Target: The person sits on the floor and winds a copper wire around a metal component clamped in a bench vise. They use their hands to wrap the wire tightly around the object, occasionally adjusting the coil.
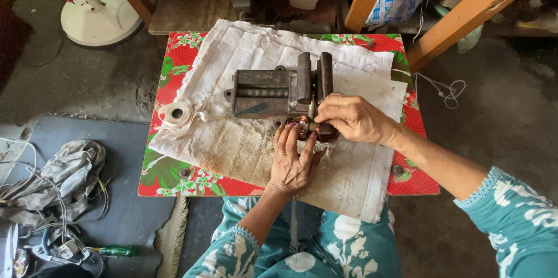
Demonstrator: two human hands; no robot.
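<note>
Table: a low table (174,63) with a red floral covering stands on a grey floor, in front of the person's knees.
Cloth: a stained white cloth (244,138) lies spread over most of the tabletop and hangs over the near edge.
Bench vise: a dark metal bench vise (279,89) sits on the cloth near the middle of the table, its jaws toward the right.
Motor coil: a small part with copper-coloured winding (308,122) shows just below the vise jaws, between the two hands; most of it is hidden by the fingers.
Right hand: the right hand (354,118) is curled over the part from the right, fingertips pinched on it close against the vise.
Left hand: the left hand (293,159) rests palm-down on the cloth, fingers stretched forward and touching the part from below.
Tape roll: a roll of white tape (177,113) lies on the cloth's left edge, well apart from the hands.
Screwdriver: a green-handled screwdriver (116,250) lies on the floor at lower left, beside a tangle of wires.
</note>
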